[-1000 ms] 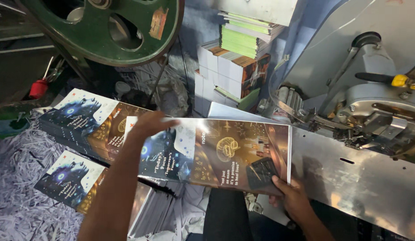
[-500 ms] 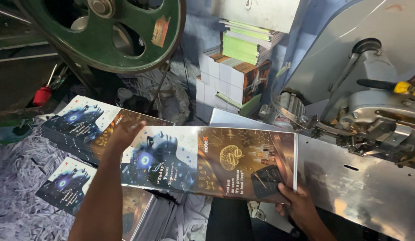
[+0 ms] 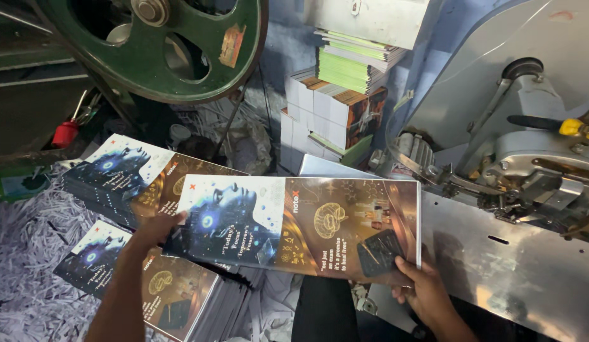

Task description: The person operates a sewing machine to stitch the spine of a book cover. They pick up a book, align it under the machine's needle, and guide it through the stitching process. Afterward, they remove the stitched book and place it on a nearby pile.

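Head view, held thing: a wide glossy printed cover sheet, blue artwork on its left half and brown-gold on its right (image 3: 301, 225), was held level between both hands, above the lap and just left of the steel machine bed (image 3: 497, 266).
Head view, left hand: the left hand (image 3: 156, 229) was closed over the sheet's left edge, thumb on top, fingers hidden beneath.
Head view, right hand: the right hand (image 3: 424, 292) pinched the lower right corner, thumb on the printed face, fingers curled under.
Head view, handling: the sheet looked light and thin yet fairly stiff, probably a folded booklet opened flat; its gloss suggested a slippery face and edges that could crease. A hold at two opposite edges, as seen, seemed the soundest way to keep it from sagging.
Head view, stacks: two stacks of like covers lay to the left, an upper stack (image 3: 126, 177) and a lower stack (image 3: 158, 285), on shredded white paper trimmings (image 3: 28, 278).
Head view, surroundings: a green cast flywheel (image 3: 161, 44) stood above; bundled booklets with white edges (image 3: 329, 120) were piled behind; a grey stitching machine head (image 3: 535, 164) sat to the right.
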